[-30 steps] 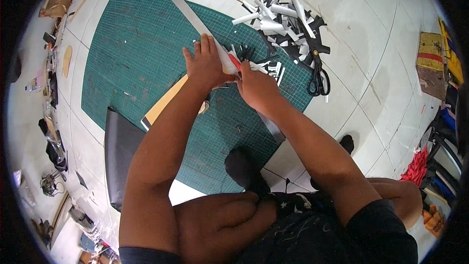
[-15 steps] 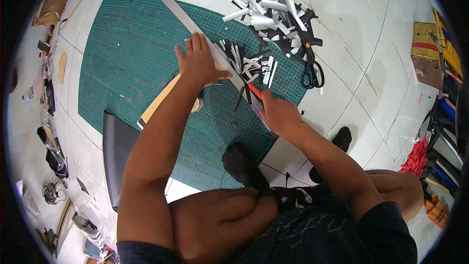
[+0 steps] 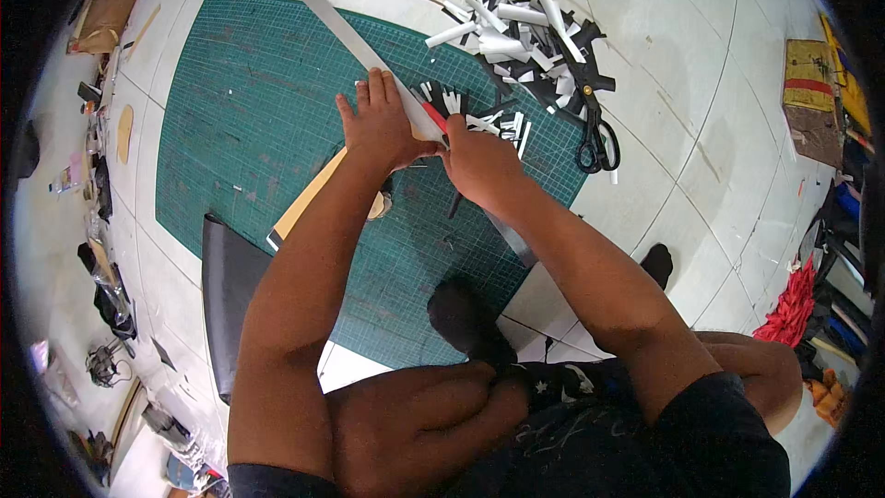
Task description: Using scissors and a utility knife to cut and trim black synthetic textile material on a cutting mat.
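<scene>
A long metal ruler point(image 3: 341, 29) lies diagonally across the green cutting mat point(image 3: 235, 111). My left hand point(image 3: 380, 134) presses it down, fingers stretched out along its left edge and thumb toward my other hand. In my right hand point(image 3: 481, 164) is a red utility knife point(image 3: 435, 116), held at the ruler's right edge, close to my left thumb; its blade is too small to make out. Narrow black and white strips point(image 3: 518, 131) lie just right of the knife. Under my left forearm shows a tan strip point(image 3: 309, 198), and a small round tan piece point(image 3: 380, 207) is beside it.
A pile of black and white scraps point(image 3: 502, 44) sits at the mat's far right edge, with black-handled scissors point(image 3: 590, 124) against it. A dark curled sheet point(image 3: 226, 290) lies at the near left. My sock-covered foot point(image 3: 466, 318) rests on the mat. A worn box point(image 3: 811, 101) stands right.
My right hand has slid the knife up along the ruler, away from me and to the left, and is now beside my left hand. The left hand stays on the ruler.
</scene>
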A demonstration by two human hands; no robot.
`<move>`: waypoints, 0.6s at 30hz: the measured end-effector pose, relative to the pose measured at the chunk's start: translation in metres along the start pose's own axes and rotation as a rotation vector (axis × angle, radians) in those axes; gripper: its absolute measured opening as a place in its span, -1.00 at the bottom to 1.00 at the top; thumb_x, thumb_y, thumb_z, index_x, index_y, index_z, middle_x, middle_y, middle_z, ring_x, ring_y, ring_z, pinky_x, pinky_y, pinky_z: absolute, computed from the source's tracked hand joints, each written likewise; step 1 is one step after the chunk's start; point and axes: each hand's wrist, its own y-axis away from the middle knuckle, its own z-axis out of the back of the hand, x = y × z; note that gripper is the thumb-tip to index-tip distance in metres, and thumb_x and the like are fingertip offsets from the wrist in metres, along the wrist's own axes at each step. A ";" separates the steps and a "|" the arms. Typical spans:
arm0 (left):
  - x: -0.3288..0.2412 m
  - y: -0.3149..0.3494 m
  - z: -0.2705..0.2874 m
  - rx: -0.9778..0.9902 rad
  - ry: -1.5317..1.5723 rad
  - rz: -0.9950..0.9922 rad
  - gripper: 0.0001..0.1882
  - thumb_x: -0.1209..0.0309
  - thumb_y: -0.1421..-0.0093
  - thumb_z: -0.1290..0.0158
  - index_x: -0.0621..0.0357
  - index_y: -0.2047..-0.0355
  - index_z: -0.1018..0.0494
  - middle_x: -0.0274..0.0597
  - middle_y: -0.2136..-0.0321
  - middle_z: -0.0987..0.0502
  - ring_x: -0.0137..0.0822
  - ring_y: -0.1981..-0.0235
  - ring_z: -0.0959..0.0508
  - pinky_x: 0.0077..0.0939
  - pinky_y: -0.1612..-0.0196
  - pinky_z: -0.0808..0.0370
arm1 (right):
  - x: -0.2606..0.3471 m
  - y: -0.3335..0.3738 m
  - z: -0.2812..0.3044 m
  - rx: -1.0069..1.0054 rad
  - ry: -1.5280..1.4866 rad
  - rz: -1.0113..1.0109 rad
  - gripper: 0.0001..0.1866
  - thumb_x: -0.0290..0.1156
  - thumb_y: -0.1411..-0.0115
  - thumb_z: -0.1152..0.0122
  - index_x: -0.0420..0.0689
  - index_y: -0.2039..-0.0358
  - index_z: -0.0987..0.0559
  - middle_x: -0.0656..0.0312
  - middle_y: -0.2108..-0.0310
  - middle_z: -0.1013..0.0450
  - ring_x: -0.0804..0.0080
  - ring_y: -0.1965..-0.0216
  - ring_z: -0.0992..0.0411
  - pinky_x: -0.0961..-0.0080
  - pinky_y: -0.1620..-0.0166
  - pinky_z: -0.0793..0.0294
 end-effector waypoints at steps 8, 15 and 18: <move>-0.003 0.001 0.002 -0.019 -0.003 -0.026 0.47 -0.33 0.35 -0.33 0.37 -0.34 0.14 0.12 -0.36 0.08 0.08 -0.38 -0.01 0.25 -0.32 0.08 | -0.014 0.010 0.004 -0.009 -0.001 0.054 -0.75 -0.38 -0.29 0.09 -0.25 0.09 -0.32 -0.08 0.34 -0.55 -0.01 0.27 -0.57 0.10 0.19 -0.54; 0.005 0.000 -0.006 -0.017 0.015 -0.008 0.50 -0.37 0.37 -0.32 0.34 -0.35 0.16 0.18 -0.36 0.09 0.13 -0.38 0.04 0.34 -0.31 0.09 | -0.052 0.091 -0.005 0.144 0.052 -0.066 -0.70 -0.34 -0.23 -0.04 -0.20 0.10 -0.29 -0.07 0.41 -0.54 -0.08 0.34 -0.55 0.04 0.28 -0.52; 0.003 -0.001 -0.004 -0.026 0.033 -0.024 0.51 -0.37 0.38 -0.33 0.32 -0.35 0.16 0.18 -0.37 0.11 0.14 -0.38 0.04 0.33 -0.31 0.10 | -0.041 0.087 0.012 0.071 -0.039 -0.082 -0.68 -0.33 -0.20 -0.10 -0.18 0.12 -0.26 -0.05 0.43 -0.53 -0.10 0.37 -0.54 0.04 0.30 -0.50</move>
